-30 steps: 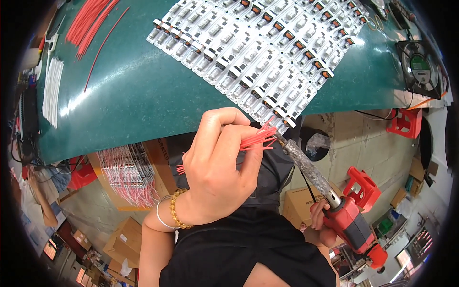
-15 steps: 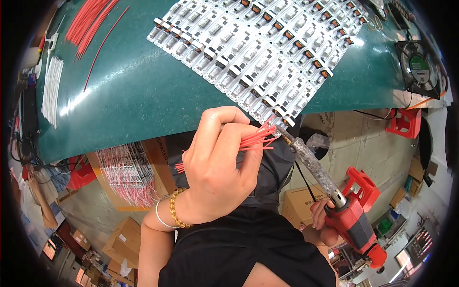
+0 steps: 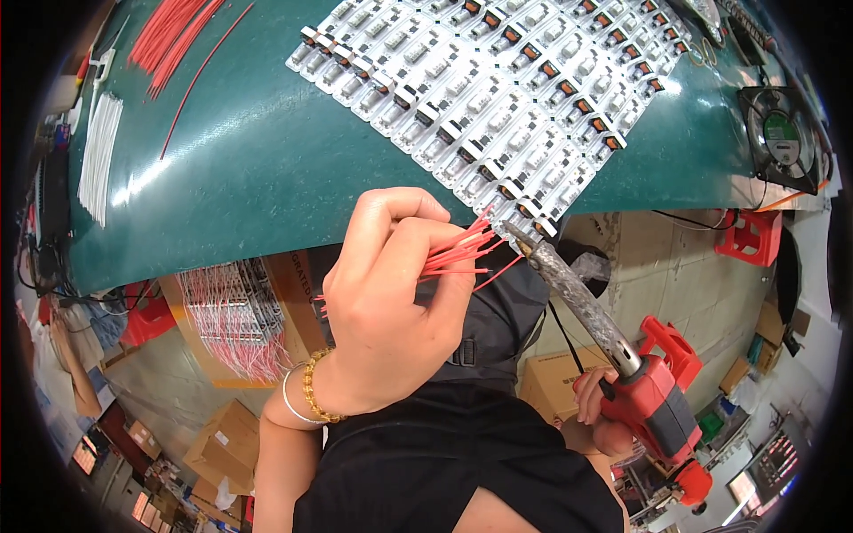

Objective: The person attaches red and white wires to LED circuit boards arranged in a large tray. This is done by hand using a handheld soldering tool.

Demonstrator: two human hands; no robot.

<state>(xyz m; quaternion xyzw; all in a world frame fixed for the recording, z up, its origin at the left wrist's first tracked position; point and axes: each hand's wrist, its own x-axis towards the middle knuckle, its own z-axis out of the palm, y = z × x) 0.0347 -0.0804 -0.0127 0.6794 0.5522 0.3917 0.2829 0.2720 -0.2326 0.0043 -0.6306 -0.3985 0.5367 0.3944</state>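
Note:
My left hand (image 3: pixel 386 306) is closed around a bundle of thin red wires (image 3: pixel 458 255). Their ends fan out to the right, close to the near corner of a panel of small white circuit boards (image 3: pixel 524 133). Gripped in my right hand (image 3: pixel 593 400) is a red and black soldering gun (image 3: pixel 656 416) with a long metal barrel. Its dark tip meets or nearly meets that same corner, beside the wire ends. One red wire curves below the tip; whether it is joined to a board I cannot tell.
Loose red wires (image 3: pixel 173 40) and a bundle of white wires (image 3: pixel 100 160) lie on the green table (image 3: pixel 240 178). A black fan (image 3: pixel 782 138) stands at the right. Below the table are wired boards on a carton (image 3: pixel 235 329) and a red stool (image 3: pixel 671 351).
My left hand has drawn a little left with its wires, away from the tip. The soldering gun's tip has shifted slightly up and left against the panel. The view itself has moved slightly.

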